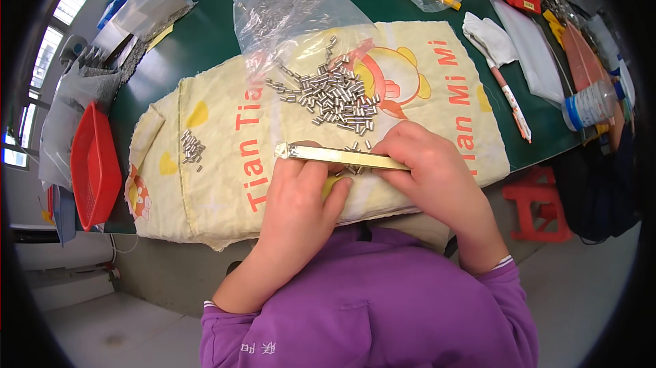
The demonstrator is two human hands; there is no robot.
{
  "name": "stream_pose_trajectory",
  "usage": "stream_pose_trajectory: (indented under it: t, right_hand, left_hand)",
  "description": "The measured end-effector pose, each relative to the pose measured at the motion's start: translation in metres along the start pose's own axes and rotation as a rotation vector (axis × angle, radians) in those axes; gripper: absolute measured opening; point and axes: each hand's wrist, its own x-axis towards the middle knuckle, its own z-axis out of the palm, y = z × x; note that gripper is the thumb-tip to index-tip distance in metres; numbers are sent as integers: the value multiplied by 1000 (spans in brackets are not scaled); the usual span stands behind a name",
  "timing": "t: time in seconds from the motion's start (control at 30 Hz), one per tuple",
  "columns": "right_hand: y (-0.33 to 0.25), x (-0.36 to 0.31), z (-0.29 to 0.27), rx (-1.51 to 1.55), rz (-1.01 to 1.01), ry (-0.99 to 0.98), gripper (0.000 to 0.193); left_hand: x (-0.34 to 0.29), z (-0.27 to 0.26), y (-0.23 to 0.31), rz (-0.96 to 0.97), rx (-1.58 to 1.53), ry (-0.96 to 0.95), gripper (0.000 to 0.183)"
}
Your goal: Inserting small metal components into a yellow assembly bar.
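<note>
A long, narrow brass-coloured bar (355, 157) with a pale block at its left end lies across both hands, just above the cloth. My left hand (301, 187) is closed around the bar's left part, its fingers partly hidden. At the other end, my right hand (418, 163) pinches the bar between thumb and fingers. Just beyond it, a pile of small silvery metal cylinders (335, 94) spreads over the yellow printed cloth (225, 183). A few loose cylinders lie right behind and under the bar. A smaller group of cylinders (192, 146) sits on the left.
A clear plastic bag (294, 12) of metal parts opens toward the pile. To the left stands a red tray (96, 166). On the right are a pen (511, 105), a white cloth (490, 38) and a clear bottle (589, 106). A red stool (538, 207) stands below the green table (205, 33).
</note>
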Motion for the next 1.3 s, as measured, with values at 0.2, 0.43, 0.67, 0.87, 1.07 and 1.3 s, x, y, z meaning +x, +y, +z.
stream_pose_trajectory:
  t: [0.2, 0.43, 0.67, 0.87, 1.07, 1.3]
  right_hand:
    - [2, 3, 5, 70, -38, -43, 22]
    - [1, 6, 8, 89, -87, -47, 26]
    - [-4, 6, 4, 82, -44, -58, 28]
    - [-4, 6, 2, 38, -39, -102, 29]
    - [-2, 9, 1, -28, -49, -87, 29]
    - [-1, 11, 0, -14, -65, -86, 27]
  left_hand:
    - [6, 8, -7, 77, -15, 61, 21]
    - [11, 8, -4, 20, -93, 60, 19]
    - [13, 7, -7, 66, -76, 47, 17]
    - [10, 5, -7, 72, -27, 53, 18]
    - [4, -2, -10, 57, -87, -7, 20]
    - [6, -7, -14, 40, -37, -32, 22]
